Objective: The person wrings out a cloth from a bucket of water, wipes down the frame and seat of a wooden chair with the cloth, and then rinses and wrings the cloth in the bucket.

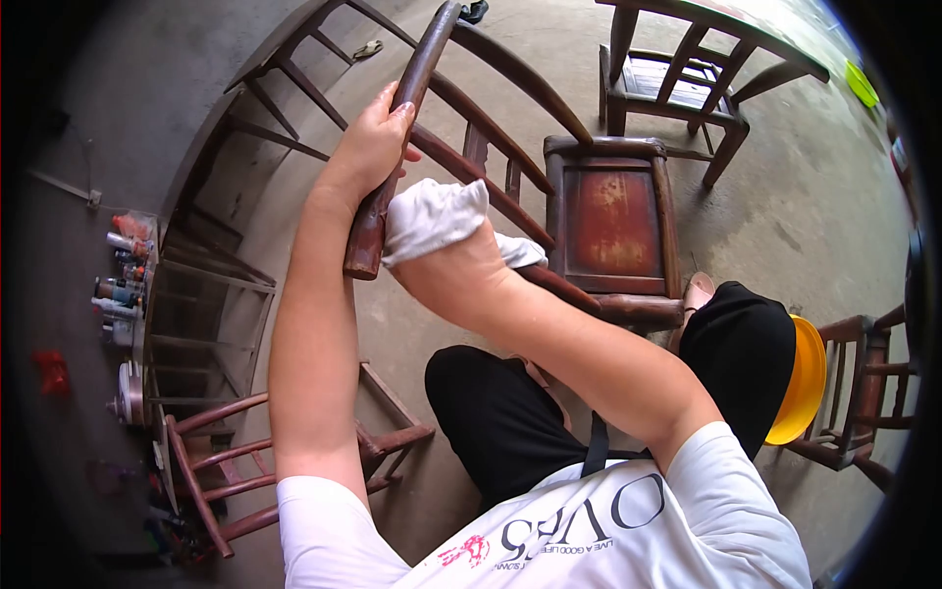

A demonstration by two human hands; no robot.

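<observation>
A dark wooden chair with a worn reddish seat [613, 221] stands tipped toward me, its thick top rail [424, 59] slanting up across the view. My left hand [371, 142] is wrapped around that rail above its lower end. Just to the right, my right hand [461, 275] grips a white cloth [437, 218] against the chair back, close beside the rail. Part of the cloth hangs past the wrist over a back bar. The right fingers are mostly hidden by the cloth.
Another wooden chair [677, 83] stands at the back right, and a reddish one [231, 461] at the lower left. A yellow basin [800, 383] sits by my knee, with one more chair [854, 393] beyond it. Bottles [120, 292] line a shelf at the left.
</observation>
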